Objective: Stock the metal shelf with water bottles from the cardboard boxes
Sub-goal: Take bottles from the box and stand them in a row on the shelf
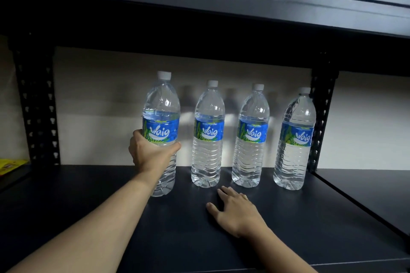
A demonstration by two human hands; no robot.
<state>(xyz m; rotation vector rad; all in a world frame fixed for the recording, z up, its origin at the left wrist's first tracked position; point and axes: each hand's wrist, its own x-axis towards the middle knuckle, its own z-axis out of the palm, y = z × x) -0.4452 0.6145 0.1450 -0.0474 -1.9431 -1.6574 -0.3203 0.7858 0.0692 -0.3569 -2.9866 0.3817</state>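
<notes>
Left hand (pixel 153 153) grips the held bottle (pixel 163 106) at the waist, just under the blue label. The thumb is curled round the right side; the other fingers wrap behind and are mostly hidden. Bottle upright, cap on, at 10 o'clock from the right hand (pixel 236 210). Cannot tell whether its base touches the shelf deck (pixel 88 201). Right hand lies palm down on the deck, fingers straight and slightly spread, holding nothing. Three bottles (pixel 250 139) stand upright near the back, from 12 to 2 o'clock of the right hand, each apart from the next. Yellow packet (pixel 11 166) at far 9 o'clock, beyond the perforated post (pixel 37 106). Judgement: filled to the shoulder, so heavy for one hand. The thin wall should dent under a squeeze, and the plastic is smooth and may slip. The ribbed waist below the label looks like the best purchase. Tall and narrow: a tilted landing could topple it into its neighbour.
</notes>
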